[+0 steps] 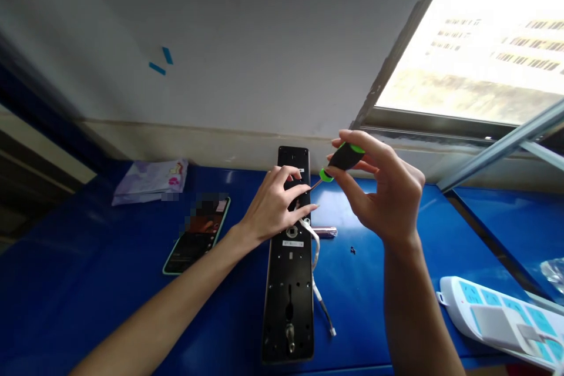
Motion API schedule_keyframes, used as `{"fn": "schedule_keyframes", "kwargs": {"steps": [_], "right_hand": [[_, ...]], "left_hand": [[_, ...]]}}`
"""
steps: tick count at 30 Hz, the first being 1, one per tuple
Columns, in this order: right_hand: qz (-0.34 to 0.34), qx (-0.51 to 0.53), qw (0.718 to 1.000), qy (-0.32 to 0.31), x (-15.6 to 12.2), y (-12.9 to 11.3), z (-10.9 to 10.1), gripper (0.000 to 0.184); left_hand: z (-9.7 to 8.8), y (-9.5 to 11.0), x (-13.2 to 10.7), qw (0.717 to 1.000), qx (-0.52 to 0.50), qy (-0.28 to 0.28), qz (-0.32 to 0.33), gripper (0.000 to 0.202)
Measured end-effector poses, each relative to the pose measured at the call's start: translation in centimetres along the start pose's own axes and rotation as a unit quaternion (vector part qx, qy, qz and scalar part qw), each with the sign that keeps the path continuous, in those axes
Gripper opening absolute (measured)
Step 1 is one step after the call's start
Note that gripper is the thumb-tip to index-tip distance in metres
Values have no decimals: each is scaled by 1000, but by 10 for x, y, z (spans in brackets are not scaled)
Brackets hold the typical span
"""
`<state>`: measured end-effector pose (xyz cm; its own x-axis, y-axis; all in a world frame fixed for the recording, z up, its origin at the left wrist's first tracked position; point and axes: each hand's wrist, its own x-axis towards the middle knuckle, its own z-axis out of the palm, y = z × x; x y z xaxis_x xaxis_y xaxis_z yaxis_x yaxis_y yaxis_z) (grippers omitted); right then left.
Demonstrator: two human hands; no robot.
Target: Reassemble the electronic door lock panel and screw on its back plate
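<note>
A long black door lock panel point(288, 296) lies lengthwise on the blue tabletop, with a metal cylinder near its front end. My left hand point(279, 202) rests across the panel's upper half, fingers apart and touching it. In my right hand point(385, 185) is a green and black screwdriver point(346, 157), gripped by its handle. Its shaft slants down to the left, and the tip is near my left fingers at the panel's right edge; the exact contact is hidden. A white cable point(316, 252) runs from the panel onto the table and ends in a small connector.
Small dark screws point(353, 250) lie right of the panel, near a shiny wrapped cylinder point(326, 232). A phone point(198, 235) and a purple packet point(152, 181) are at left. A white power strip point(502, 317) with a plugged-in charger sits front right, below a metal bar point(497, 150).
</note>
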<state>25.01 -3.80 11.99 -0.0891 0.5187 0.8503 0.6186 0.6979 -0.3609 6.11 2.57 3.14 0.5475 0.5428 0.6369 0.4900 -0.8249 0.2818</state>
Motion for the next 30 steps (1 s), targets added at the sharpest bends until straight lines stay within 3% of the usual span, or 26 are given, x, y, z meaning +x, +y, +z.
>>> {"fn": "schedule_keyframes", "kwargs": {"steps": [6,13,17,19,23,30], "right_hand": [[-34,-38,999,-3,2,4,1,48],[23,49,999,2,9,6,-4,43],[-5,-36,998,50,11,12,-1,31],[6,-32,999,32,12,16,1,31],[60,89,993,-50,13,22,4,44],[54,41,998,11,20,37,15,27]], "left_hand": [[3,1,-3,999,19,-15,-28,36],[7,3,-5,994,16,19,-110,61],[10,-1,-5,993,-8,22,-116,61],[13,-4,-4,992,-20,18,-121,62],[17,-10,-5,986,-70,5,-154,63],[21,-12,-8,981,-90,12,-173,64]]}}
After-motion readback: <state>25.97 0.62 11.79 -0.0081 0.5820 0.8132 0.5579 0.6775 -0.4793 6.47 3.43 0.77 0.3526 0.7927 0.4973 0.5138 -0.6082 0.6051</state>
